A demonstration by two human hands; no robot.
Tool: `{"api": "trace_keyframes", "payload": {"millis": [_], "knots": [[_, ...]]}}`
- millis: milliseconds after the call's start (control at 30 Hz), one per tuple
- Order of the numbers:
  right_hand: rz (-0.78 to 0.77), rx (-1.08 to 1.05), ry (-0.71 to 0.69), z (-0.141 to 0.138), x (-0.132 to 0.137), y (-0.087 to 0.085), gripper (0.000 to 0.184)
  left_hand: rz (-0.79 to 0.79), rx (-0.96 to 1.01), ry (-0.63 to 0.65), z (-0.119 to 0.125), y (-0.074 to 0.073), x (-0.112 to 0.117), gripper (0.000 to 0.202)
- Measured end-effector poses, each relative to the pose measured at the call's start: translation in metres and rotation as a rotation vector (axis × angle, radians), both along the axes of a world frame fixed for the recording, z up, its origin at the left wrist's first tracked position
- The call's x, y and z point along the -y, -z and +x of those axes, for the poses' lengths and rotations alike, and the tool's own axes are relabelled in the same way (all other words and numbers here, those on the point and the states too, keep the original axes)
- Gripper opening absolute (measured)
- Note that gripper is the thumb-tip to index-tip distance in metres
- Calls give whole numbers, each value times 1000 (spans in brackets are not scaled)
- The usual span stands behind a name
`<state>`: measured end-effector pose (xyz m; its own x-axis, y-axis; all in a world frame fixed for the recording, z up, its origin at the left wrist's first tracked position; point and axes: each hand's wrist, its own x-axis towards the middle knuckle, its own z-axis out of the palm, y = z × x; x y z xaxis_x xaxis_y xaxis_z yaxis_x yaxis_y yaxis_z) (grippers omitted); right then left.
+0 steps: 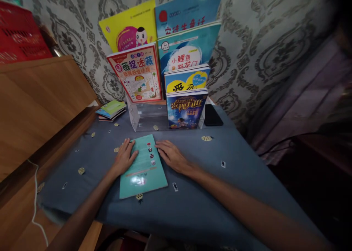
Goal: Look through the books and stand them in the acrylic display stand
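Observation:
A thin teal book (144, 166) lies flat on the cloth-covered table, its print upside down from where I look. My left hand (125, 157) rests along the book's left edge, fingers stretched out and thumb on the cover. At the right edge, my right hand (172, 155) reaches in with extended fingers, the tips at the book's side. Neither hand is closed around it. Behind stands a clear acrylic book rack (147, 117) holding upright books, among them a dark blue book (187, 110) in front and a red-bordered book (137, 75) at left.
A small stack of booklets (111, 110) sits at the table's back left. A black phone (212, 115) lies right of the rack. Wooden furniture (44, 108) borders the left side, with a white cable (35, 196) hanging there. Patterned wall covering (233, 53) rises behind the table.

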<state>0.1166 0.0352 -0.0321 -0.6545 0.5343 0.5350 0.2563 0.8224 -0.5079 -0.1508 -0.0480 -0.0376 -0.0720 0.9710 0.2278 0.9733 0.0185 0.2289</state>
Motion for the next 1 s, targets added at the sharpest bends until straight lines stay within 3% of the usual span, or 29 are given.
{"api": "trace_keyframes", "payload": {"millis": [167,400,633,900,1000], "knots": [[77,-62,-61,6,5,-8,33,30,42,124,48,7,-28,56],[186,201,-119,15,8,-26,25,65,201,312,78,7,-46,48],[140,359,-1,11,8,-20,38,190,315,180,80,4,-43,39],[53,416,177,22,0,-10,66,177,253,173,85,-1,-41,39],[12,409,256,34,-5,-5,68,173,224,167,85,-3,-41,40]]}}
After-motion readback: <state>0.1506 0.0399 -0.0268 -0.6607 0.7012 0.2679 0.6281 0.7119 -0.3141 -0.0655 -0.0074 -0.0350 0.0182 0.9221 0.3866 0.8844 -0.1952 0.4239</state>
